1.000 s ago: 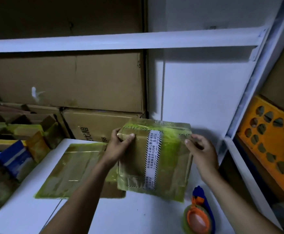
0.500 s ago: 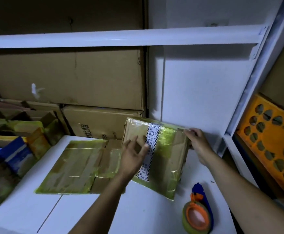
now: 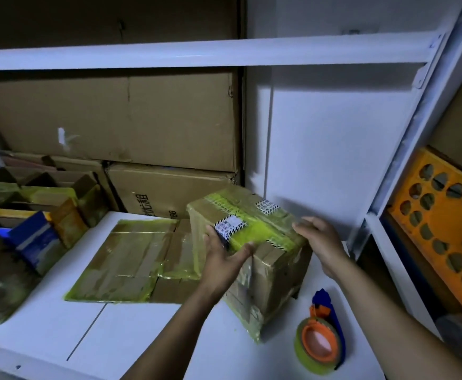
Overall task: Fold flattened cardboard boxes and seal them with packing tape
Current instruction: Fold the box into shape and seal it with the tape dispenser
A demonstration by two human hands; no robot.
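Dim throughout, with a cold bluish cast; no lamp in view. The brightest area is the white shelf surface (image 3: 147, 338) below the fingers. The wall panel (image 3: 320, 146) beyond the right hand (image 3: 320, 242) reads pale blue-grey. Above the fingers, cardboard over the upper rail (image 3: 196, 54) sinks to near black. A dark shadow sits under the box (image 3: 273, 272), below the right fingers. There is a weak sheen on the yellow-green wrap by the left hand (image 3: 221, 259), whose fingertips are smeared by motion. The rails bow toward the frame edges. The stack (image 3: 2, 270) far left of the fingers is murky.
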